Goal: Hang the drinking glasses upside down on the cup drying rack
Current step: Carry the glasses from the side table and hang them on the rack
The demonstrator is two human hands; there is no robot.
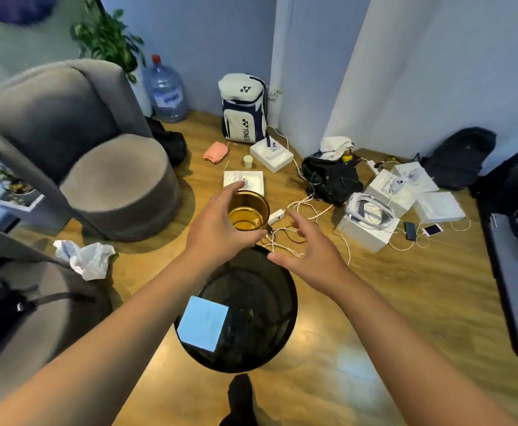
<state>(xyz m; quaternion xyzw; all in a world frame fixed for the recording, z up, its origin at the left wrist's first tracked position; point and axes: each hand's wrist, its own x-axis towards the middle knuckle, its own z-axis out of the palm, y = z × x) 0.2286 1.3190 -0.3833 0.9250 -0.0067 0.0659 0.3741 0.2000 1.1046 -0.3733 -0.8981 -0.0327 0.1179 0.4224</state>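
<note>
- Above the far edge of the round black table (251, 348), the left hand (217, 232) grips an amber drinking glass (248, 212) — mouth up.
- Right hand (310, 256) hovers just right of it — fingers spread, holding nothing.

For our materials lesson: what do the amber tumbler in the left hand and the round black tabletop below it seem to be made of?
Amber tumbler: likely tinted glass, glossy; you see through its wall to the base.
Round black tabletop: probably dark glass or polished lacquer; it mirrors a bright rectangle.
</note>
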